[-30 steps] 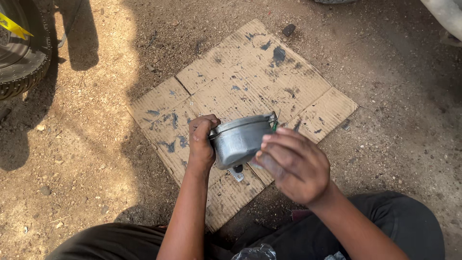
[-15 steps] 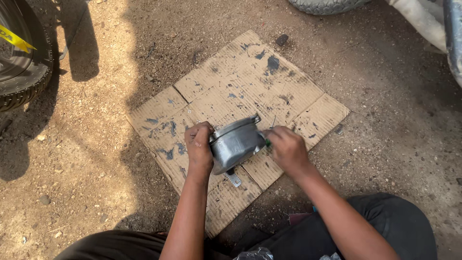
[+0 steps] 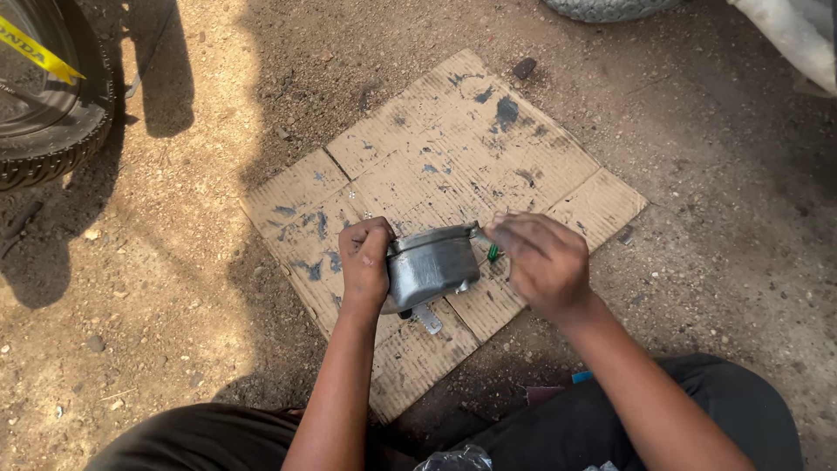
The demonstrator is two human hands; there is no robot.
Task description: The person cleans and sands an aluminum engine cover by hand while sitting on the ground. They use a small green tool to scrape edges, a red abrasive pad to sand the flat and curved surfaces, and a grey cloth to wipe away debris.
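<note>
Head: metal housing [image 3: 432, 266] between hands (held).

Dull silver-grey metal housing [image 3: 432, 266], tan corrugated cardboard [image 3: 453, 157] blotched with dark blue-black stains, small green tip [image 3: 493, 253], black tyre [image 3: 52, 148] crossed by a yellow strip [image 3: 39, 54], sandy brown ground [image 3: 157, 288].
</note>
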